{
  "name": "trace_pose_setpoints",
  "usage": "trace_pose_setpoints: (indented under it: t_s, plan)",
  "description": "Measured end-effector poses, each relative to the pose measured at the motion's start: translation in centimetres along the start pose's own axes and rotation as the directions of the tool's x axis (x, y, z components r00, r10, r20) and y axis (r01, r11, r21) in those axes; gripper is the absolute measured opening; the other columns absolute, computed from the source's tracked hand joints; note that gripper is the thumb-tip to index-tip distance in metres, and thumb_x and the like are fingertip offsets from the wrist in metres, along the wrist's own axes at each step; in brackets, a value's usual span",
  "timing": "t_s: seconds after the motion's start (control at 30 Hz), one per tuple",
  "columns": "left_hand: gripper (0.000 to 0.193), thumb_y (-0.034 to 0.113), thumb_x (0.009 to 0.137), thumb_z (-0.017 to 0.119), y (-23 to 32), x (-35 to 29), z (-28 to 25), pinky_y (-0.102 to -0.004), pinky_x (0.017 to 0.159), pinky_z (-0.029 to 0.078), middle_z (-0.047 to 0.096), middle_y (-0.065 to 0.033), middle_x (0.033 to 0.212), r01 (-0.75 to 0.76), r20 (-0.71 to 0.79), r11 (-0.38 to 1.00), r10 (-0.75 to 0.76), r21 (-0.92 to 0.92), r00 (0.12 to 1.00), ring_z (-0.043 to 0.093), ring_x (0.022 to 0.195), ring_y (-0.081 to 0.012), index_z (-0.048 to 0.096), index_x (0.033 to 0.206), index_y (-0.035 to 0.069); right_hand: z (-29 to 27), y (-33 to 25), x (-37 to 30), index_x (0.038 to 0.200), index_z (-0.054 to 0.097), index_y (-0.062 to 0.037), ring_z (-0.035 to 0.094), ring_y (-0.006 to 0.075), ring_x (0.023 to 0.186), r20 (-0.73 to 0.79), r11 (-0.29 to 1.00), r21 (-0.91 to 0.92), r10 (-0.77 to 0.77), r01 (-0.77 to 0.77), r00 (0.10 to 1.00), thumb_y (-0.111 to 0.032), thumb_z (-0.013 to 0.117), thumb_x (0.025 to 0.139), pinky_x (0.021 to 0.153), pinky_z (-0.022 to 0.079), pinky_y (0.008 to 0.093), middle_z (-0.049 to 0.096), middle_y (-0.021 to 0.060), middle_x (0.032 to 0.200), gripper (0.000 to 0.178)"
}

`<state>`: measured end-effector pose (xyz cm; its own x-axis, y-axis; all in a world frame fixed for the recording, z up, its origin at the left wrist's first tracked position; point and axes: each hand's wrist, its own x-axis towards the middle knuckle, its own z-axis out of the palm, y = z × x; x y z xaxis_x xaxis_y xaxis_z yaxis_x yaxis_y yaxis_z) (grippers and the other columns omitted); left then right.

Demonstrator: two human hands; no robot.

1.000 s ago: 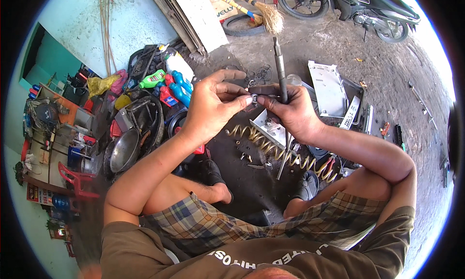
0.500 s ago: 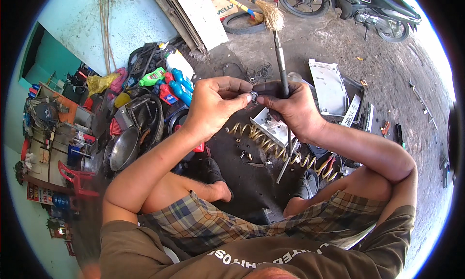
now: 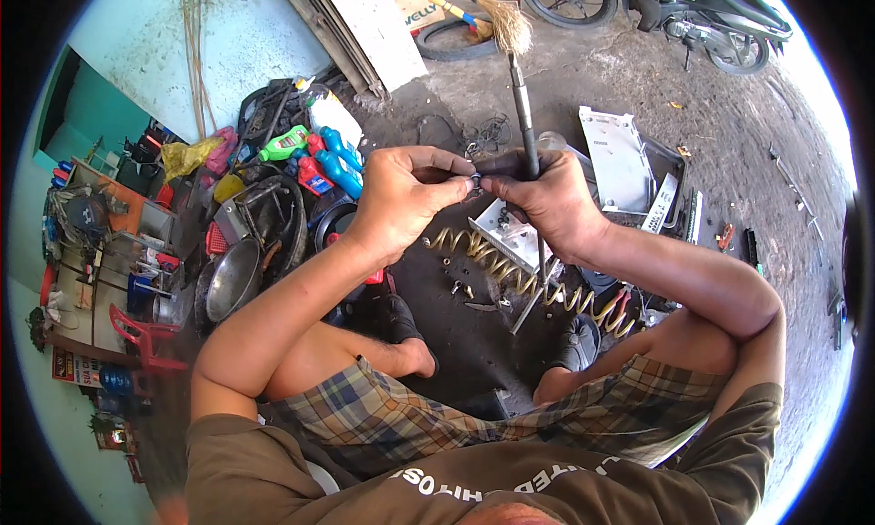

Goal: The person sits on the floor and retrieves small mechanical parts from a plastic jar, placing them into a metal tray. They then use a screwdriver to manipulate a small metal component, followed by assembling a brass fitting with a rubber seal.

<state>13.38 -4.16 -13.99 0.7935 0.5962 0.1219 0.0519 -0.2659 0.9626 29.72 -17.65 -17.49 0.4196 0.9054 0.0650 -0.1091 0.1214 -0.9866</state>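
Note:
My left hand [image 3: 406,197] is closed in a pinch, thumb and forefinger on a small metal ring [image 3: 475,182] in front of my chest. Opposite it, the fingertips of my right hand [image 3: 558,197] touch the same ring. A long dark metal rod [image 3: 523,110] runs through the grip of my right hand, its thick end up and away from me, its thin end toward the floor. Under the hands lie a metal tray [image 3: 510,236] with small dark parts in it and a long yellowish coil spring [image 3: 497,268]. My fingers partly hide the ring.
Small nuts and fittings [image 3: 463,289] and pliers [image 3: 620,302] lie on the floor between my feet. Plastic bottles [image 3: 339,165], a metal bowl [image 3: 233,279] and clutter crowd the left. At right are a metal panel [image 3: 620,165] and, farther off, a motorbike [image 3: 702,24].
Both hands stay in nearly the same place. The rod has tilted slightly, its upper and lower ends shifting left, and the ring has turned a little between the fingertips.

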Motion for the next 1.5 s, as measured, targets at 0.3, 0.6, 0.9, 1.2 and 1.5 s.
trace_pose_setpoints:
  t_s: [0.3, 0.6, 0.9, 1.2, 1.5]
  plan:
    - [0.019, -0.002, 0.089, 0.082, 0.0, 0.3, -0.5, -0.0262, 0.085, 0.06, 0.08, -0.0112, 0.098, 0.051, 0.018, 0.998, -0.051, -0.039, 0.999, 0.074, 0.09, -0.0135, 0.079, 0.107, -0.005, -0.3, -0.1, 0.4, 0.106, 0.079, 0.0044, 0.063, 0.0066, 0.073, 0.007, 0.998, -0.031, 0.046, -0.046, 0.999, -0.001, 0.081, 0.092, 0.063, 0.052, 0.0253, 0.077, 0.0046, 0.087, 0.016]
    - [0.017, -0.003, 0.093, 0.077, -0.2, 0.5, -0.9, -0.0333, 0.091, 0.064, 0.079, -0.0151, 0.105, 0.101, 0.05, 0.993, -0.097, -0.067, 0.994, 0.077, 0.094, -0.0197, 0.078, 0.11, -0.007, -0.2, 0.1, 0.5, 0.108, 0.079, 0.0041, 0.065, 0.0076, 0.073, 0.0, 0.998, -0.045, 0.032, -0.032, 0.999, -0.002, 0.08, 0.093, 0.064, 0.054, 0.0265, 0.078, 0.0064, 0.089, 0.016]
    - [0.016, -0.004, 0.091, 0.078, -0.6, 0.7, -1.3, -0.0319, 0.091, 0.063, 0.08, -0.0145, 0.103, 0.172, 0.075, 0.97, -0.161, -0.17, 0.984, 0.077, 0.095, -0.0205, 0.078, 0.107, -0.007, 0.0, 1.4, 1.0, 0.109, 0.079, 0.0057, 0.07, 0.0099, 0.088, -0.002, 0.999, 0.025, -0.036, 0.036, 0.999, 0.0, 0.079, 0.093, 0.08, 0.06, 0.0302, 0.081, 0.0094, 0.099, 0.018]
    - [0.017, -0.002, 0.089, 0.081, -0.7, 0.7, -1.6, -0.0298, 0.09, 0.062, 0.08, -0.0127, 0.101, 0.174, 0.071, 0.975, -0.166, -0.136, 0.984, 0.077, 0.094, -0.0182, 0.079, 0.106, -0.005, 0.3, 1.4, 0.9, 0.11, 0.08, 0.0046, 0.07, 0.0092, 0.09, 0.012, 0.998, -0.023, -0.062, 0.062, 0.998, 0.0, 0.079, 0.093, 0.083, 0.06, 0.0306, 0.081, 0.0091, 0.102, 0.018]
    - [0.02, -0.003, 0.086, 0.082, -0.7, 0.8, -1.1, -0.0273, 0.089, 0.057, 0.08, -0.0123, 0.1, 0.131, 0.05, 0.99, -0.128, -0.053, 0.99, 0.073, 0.09, -0.0147, 0.079, 0.105, -0.006, 0.1, 2.7, 1.7, 0.105, 0.08, 0.0062, 0.068, 0.009, 0.08, -0.058, 0.987, -0.141, -0.08, 0.071, 0.995, -0.003, 0.083, 0.09, 0.072, 0.06, 0.0313, 0.08, 0.0091, 0.092, 0.017]
